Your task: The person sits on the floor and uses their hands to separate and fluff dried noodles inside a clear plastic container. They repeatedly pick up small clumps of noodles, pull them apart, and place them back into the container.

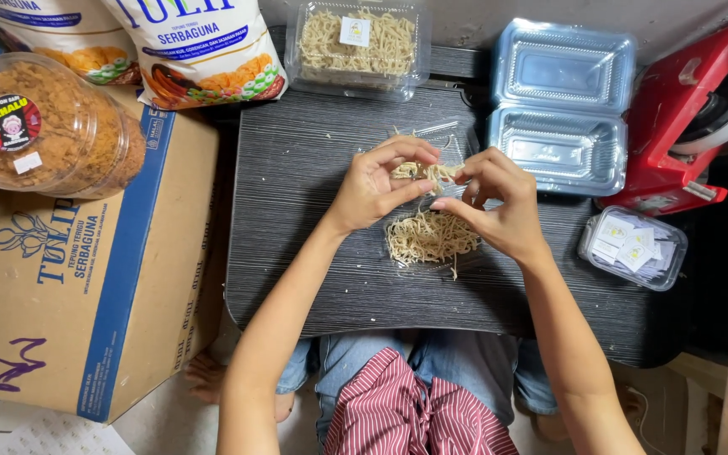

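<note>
Head view. Both hands work over a small dark table. Left hand and right hand meet fingertip to fingertip, each pinching a small tuft of pale dry noodle strands between thumb and forefinger; neither hand is loose or fully clenched.

Directly below the two hands, toward the person's body, lies a larger heap of noodles in an open clear plastic tray, whose far part shows just beyond the fingertips. The heap does not yet look level or full; its lid stands open.

Beyond the hands, at the far table edge: one closed clear box of noodles with a small label on the lid. Judged as one finished pack.

To the outside of the right hand: an empty hinged clear container, open and unfilled. Further out and nearer the body, a small clear tub of paper labels. Beyond that, a red tape dispenser.

Well out from the left hand: a cardboard carton bearing a clear round jar of golden fried snack, and two flour bags behind.

Progress, as judged: one box filled and labelled, one in filling, at least one empty left.
</note>
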